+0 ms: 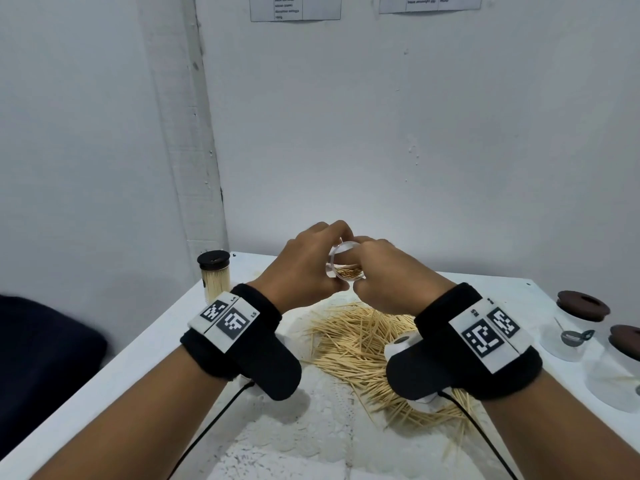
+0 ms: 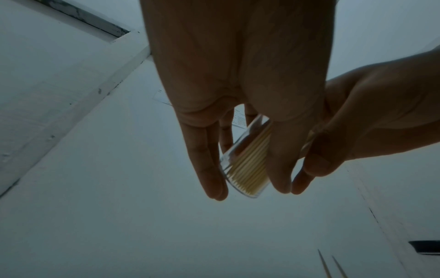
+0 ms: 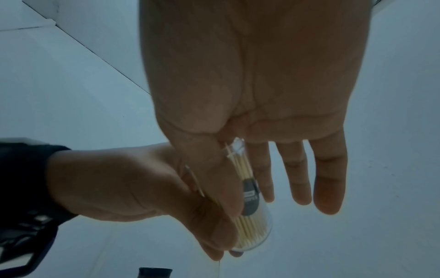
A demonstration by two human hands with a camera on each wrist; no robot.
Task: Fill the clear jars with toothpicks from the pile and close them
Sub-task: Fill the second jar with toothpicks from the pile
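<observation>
My left hand (image 1: 304, 268) grips a clear jar (image 1: 341, 268) in the air above the toothpick pile (image 1: 356, 341). The jar is tilted, its mouth towards me, and it is partly filled with toothpicks. In the left wrist view the left hand's fingers (image 2: 204, 159) wrap round the clear jar (image 2: 245, 165). My right hand (image 1: 388, 268) is at the jar's mouth. Its thumb (image 3: 214, 178) and forefinger pinch a small bunch of toothpicks (image 3: 243, 173) against the jar (image 3: 257, 225), and the other fingers are straight. No lid is on this jar.
A filled jar with a black lid (image 1: 214, 275) stands at the back left of the white table (image 1: 138, 348). Two clear jars with brown lids (image 1: 583, 306) (image 1: 625, 337) stand at the right edge. A dark object (image 1: 45, 358) lies left of the table. A wall rises close behind.
</observation>
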